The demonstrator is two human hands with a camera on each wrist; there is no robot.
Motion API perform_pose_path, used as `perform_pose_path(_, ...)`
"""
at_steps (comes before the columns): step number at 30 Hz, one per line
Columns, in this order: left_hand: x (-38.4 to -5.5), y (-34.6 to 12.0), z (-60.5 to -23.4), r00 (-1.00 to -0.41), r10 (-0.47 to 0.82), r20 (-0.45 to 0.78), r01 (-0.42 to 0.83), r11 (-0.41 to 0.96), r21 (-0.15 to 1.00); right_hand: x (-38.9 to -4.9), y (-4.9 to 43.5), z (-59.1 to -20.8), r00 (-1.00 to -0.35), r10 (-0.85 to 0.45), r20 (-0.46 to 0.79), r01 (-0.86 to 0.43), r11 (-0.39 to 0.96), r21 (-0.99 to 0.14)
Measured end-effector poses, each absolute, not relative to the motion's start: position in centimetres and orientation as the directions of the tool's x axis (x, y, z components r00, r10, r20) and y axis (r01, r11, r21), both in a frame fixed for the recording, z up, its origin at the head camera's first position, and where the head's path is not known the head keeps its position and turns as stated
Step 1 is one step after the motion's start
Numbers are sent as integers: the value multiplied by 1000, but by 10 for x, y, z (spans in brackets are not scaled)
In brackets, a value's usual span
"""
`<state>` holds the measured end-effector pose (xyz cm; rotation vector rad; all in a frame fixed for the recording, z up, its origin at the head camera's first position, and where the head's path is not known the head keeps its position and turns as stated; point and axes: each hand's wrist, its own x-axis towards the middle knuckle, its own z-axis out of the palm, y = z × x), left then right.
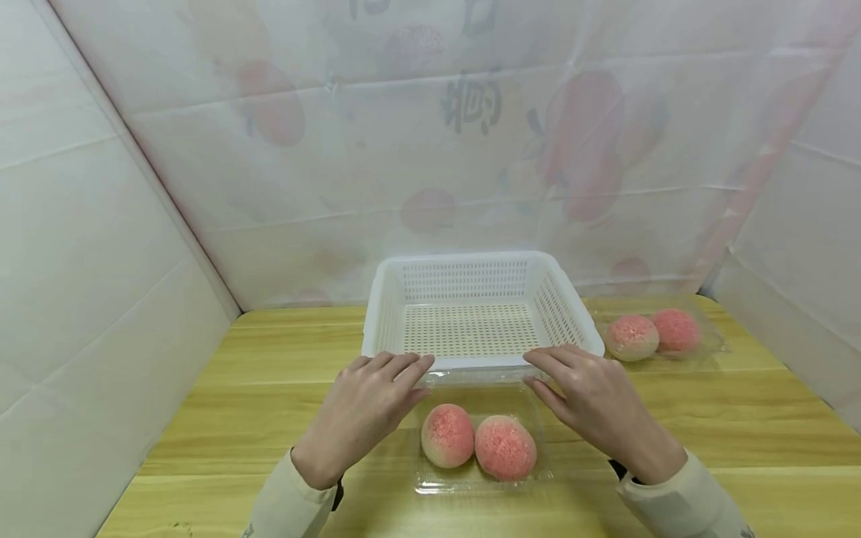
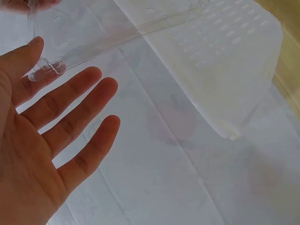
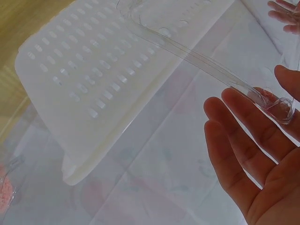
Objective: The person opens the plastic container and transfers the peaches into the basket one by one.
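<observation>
A clear plastic clamshell box [image 1: 430, 478] lies on the table with two round, pink-speckled, peach-like pieces [image 1: 448, 436] in its base. Its clear lid [image 2: 117, 42] stands raised at the back, before the white basket. My left hand [image 1: 368, 415] pinches the lid's left corner between thumb and index finger, the other fingers stretched out. At the lid's right corner, my right hand [image 1: 592, 400] pinches the edge the same way, as the right wrist view shows with the lid's rim [image 3: 206, 65] running into the fingers.
Behind the box stands a white perforated basket [image 1: 569, 299] with nothing inside. To its right lies another clear box [image 1: 709, 336] holding two similar pink pieces [image 1: 632, 336]. Printed white cloth [image 1: 430, 164] walls the wooden table [image 1: 269, 388] at back and sides.
</observation>
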<state>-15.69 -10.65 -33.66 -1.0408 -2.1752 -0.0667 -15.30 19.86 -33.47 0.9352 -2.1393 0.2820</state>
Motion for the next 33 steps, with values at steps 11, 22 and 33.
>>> perform_pose_path(11, -144, -115, -338, -290, 688, 665, 738, 603, -302, -142, 203, -330, -396, -513, 761, -698, 707, 113)
perform_pose_path(22, -138, -114, -335, -44, 687, 725, 779, 478, -406, -134, 211, -327, -369, -494, 788, -681, 720, 133)
perform_pose_path(33, -139, -110, -355, -85, 801, 593, 837, 381, -394, -131, 206, -328, -298, -532, 793, -724, 667, 176)
